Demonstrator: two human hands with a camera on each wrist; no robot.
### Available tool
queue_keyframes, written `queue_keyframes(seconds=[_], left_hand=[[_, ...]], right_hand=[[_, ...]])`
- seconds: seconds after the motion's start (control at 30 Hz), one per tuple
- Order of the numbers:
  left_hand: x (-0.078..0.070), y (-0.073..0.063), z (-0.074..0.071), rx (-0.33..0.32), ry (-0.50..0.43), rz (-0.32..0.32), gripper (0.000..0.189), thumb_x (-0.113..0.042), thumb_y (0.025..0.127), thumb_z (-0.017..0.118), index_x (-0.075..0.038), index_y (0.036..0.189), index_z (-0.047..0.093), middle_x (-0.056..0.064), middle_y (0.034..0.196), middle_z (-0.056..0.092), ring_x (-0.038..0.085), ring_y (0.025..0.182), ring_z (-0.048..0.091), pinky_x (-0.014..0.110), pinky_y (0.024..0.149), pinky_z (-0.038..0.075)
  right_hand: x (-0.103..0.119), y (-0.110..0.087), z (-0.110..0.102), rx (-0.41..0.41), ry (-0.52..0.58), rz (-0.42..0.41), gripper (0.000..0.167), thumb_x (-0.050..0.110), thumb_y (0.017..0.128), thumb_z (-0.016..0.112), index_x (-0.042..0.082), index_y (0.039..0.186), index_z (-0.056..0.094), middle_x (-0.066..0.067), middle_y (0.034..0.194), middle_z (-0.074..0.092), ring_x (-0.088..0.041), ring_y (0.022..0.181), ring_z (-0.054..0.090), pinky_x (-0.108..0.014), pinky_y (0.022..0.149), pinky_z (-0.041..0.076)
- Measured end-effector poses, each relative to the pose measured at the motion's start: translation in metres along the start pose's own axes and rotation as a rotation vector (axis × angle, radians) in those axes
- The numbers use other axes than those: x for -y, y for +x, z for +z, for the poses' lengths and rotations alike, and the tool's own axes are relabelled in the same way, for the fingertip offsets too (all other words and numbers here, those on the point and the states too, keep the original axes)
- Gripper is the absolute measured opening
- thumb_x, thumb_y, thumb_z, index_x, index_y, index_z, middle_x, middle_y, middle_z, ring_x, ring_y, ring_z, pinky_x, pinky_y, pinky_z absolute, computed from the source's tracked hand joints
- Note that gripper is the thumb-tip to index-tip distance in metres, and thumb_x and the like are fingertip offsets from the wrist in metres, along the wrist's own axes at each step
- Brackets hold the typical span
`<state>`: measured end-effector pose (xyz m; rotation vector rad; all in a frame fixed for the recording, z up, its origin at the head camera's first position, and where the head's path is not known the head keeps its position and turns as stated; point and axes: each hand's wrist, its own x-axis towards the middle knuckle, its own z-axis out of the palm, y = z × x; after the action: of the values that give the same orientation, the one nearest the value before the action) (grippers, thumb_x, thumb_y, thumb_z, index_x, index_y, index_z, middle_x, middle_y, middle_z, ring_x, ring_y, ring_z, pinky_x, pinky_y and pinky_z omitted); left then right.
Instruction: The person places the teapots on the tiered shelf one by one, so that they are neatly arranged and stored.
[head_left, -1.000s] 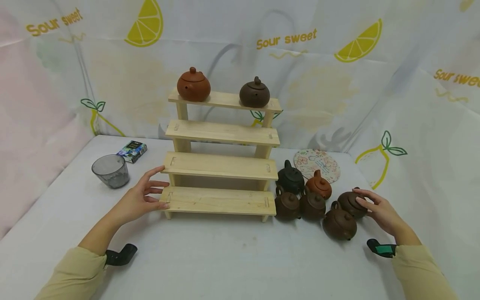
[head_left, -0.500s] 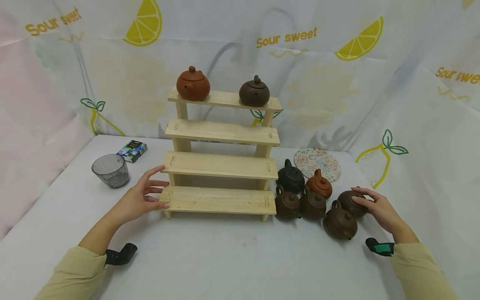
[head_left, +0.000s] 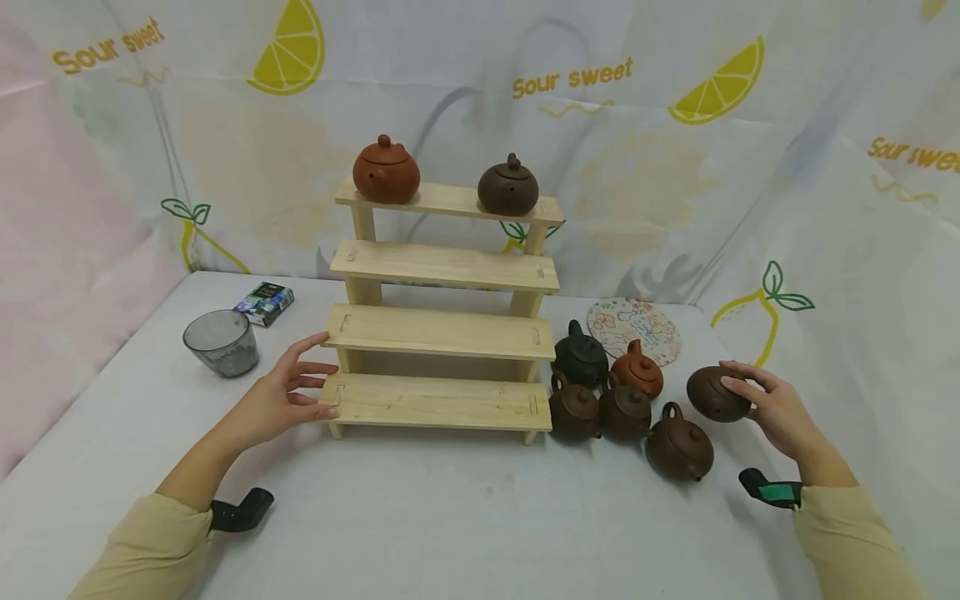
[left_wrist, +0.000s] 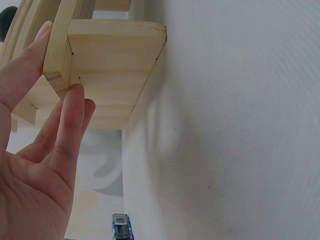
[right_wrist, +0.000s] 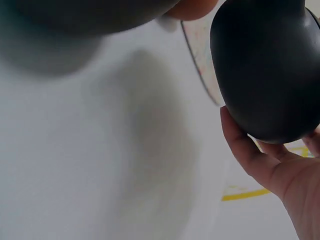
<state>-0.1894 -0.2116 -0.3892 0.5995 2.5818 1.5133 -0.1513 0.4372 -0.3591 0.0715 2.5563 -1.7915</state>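
This is looking like a curtained tabletop recording booth: lemon-printed cloth (head_left: 465, 50) is hanging from ten o'clock through twelve to three, a white-covered table (head_left: 420, 517) is spreading toward six, and black wrist devices (head_left: 243, 510) are sitting at eight and four.

"Sour sweet" lettering (head_left: 576, 77) on backdrop (head_left: 450, 50), rightmost cut off.

White table (head_left: 480, 517): bears a four-tier wooden stand (head_left: 442, 332), the clock's centre in the head view
Top board (head_left: 450, 198): carries a red-brown teapot (head_left: 386, 174) at 11 o'clock, a dark teapot (head_left: 508, 192) at 1
Glass cup (head_left: 225, 356): on the table, 9 o'clock
Patterned box (head_left: 266, 303): also 9 o'clock, just behind the cup
Round floral mat (head_left: 637, 327): on the table, 3 o'clock
Between 3 and 4 o'clock: black teapot (head_left: 581, 360), orange teapot (head_left: 637, 371)
4 o'clock: two brown teapots (head_left: 576, 414) side by side, another brown teapot (head_left: 678, 450) farther out
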Motion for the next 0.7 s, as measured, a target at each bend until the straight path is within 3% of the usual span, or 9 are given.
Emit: queue_keyframes(seconds=[0.23,0.5,0.7], left_hand=[[-0.001,-0.001,0.0,0.007,-0.007,-0.001,0.102,-0.017,0.073,0.08,-0.027,0.149,0.013,0.024,0.126,0.051,0.037,0.108,0.053,0.024,0.076,0.051],[-0.001,-0.001,0.0,0.006,-0.006,-0.002,0.102,-0.017,0.073,0.081,-0.026,0.149,0.013,0.024,0.126,0.051,0.038,0.108,0.053,0.024,0.076,0.051],[-0.002,0.0,0.0,0.009,-0.001,-0.008,0.101,-0.016,0.074,0.08,-0.025,0.149,0.013,0.025,0.126,0.05,0.039,0.108,0.052,0.024,0.077,0.05]], right_hand=[[0.025,0.0,0.004,-0.006,-0.098,-0.056,0.03,0.018,0.096,0.053,0.021,0.126,0.058,0.017,0.119,0.041,0.005,0.1,0.044,-0.012,0.071,0.044],[0.058,0.001,0.021,0.022,0.05,-0.126,0.025,0.009,0.093,0.057,0.022,0.113,0.065,0.011,0.11,0.05,-0.002,0.091,0.053,-0.014,0.071,0.047],[0.078,0.006,0.037,0.074,0.128,-0.191,0.026,0.005,0.093,0.056,0.023,0.109,0.067,0.005,0.112,0.05,-0.003,0.09,0.057,-0.016,0.072,0.049]])
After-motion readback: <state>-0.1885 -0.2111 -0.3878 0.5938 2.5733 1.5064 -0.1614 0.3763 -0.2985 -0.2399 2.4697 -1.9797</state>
